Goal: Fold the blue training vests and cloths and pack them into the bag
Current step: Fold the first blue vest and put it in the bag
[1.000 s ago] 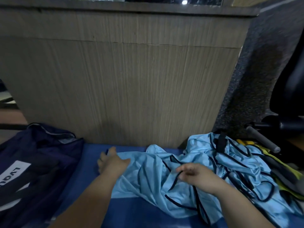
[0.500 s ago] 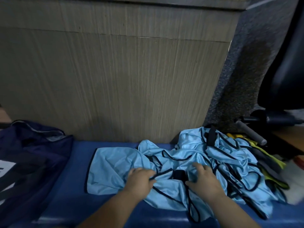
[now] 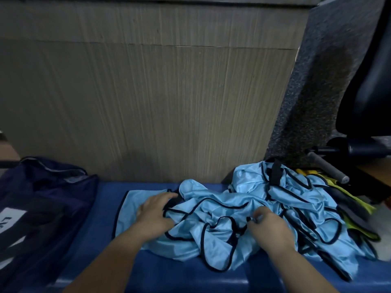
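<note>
Holds the top light-blue training vest (image 3: 211,208) down on the blue bench (image 3: 95,240) with the left hand (image 3: 156,210), fingers straight and spread on the vest's flat left part. Pinches the vest's black trim with the right hand (image 3: 269,226), fingers curled, at the crumpled middle. Has drawn the hands apart from their close-together hold on the bunched centre of half a second ago: left hand now out toward the smoothed left edge, right hand off toward the heap.

Reads as spreading the vest flat ahead of a first fold. No fold made yet, with the right half rumpled and loops of trim crossing one another. Calls next, probably, for a pull rightward against the left hand's hold, with care not to drag a neighbouring vest along by tangled trim.

Just right of the hands, touching the vest: heap of blue vests (image 3: 300,193), unfolded, over yellow-green vests (image 3: 357,199) at its far side. At the bench's left end, well apart from the hands: navy bag (image 3: 42,197); contents, cannot tell. Behind all: wood-grain panel (image 3: 148,102). Far right: black office chair (image 3: 372,81).
</note>
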Tool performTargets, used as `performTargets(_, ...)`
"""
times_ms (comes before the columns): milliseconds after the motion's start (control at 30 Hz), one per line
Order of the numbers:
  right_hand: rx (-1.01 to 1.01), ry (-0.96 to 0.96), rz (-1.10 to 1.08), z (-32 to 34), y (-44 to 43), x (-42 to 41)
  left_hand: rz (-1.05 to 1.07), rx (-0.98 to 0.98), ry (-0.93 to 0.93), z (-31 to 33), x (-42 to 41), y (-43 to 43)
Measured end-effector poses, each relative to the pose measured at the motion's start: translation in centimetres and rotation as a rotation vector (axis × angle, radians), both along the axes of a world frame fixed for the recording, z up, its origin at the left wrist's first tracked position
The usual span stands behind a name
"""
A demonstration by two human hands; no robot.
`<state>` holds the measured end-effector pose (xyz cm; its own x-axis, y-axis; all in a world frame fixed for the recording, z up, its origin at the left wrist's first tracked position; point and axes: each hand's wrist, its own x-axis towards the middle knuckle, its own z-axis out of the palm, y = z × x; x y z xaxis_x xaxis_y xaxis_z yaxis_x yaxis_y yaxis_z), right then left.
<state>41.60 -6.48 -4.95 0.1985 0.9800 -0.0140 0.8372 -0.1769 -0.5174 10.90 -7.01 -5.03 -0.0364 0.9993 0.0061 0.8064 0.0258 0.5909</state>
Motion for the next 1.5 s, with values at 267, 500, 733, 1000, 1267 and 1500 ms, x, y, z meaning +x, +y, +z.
performTargets(267, 0.046, -0.039, 0.113, 0.5, -0.7, -1.2, 0.051, -0.105, -0.018, -3.1, 2.8, 0.7)
performTargets(500, 0.052, 0.195, 0.367, 0.0, -0.1, -6.1, 0.046, -0.042, -0.035, -4.8, 4.0, -1.4)
performTargets(733, -0.173, 0.218, 0.39, -2.0, 1.5, -11.6, 0.062, -0.041, -0.229, -3.9, 3.2, -2.7)
performTargets(1000, -0.356, 0.182, 0.338, -1.6, 2.1, -13.7, -0.026, -0.181, -0.607, -2.0, 2.8, -3.5)
performTargets(1267, -0.324, 0.101, 0.322, -1.1, 1.2, -13.3, -0.137, -0.295, -0.754, -1.1, 3.0, -4.1)
performTargets(1500, -0.09, 0.752, 0.253, -1.4, 0.9, -12.2, 0.206, -0.087, -0.582, -2.2, 3.1, -2.2)
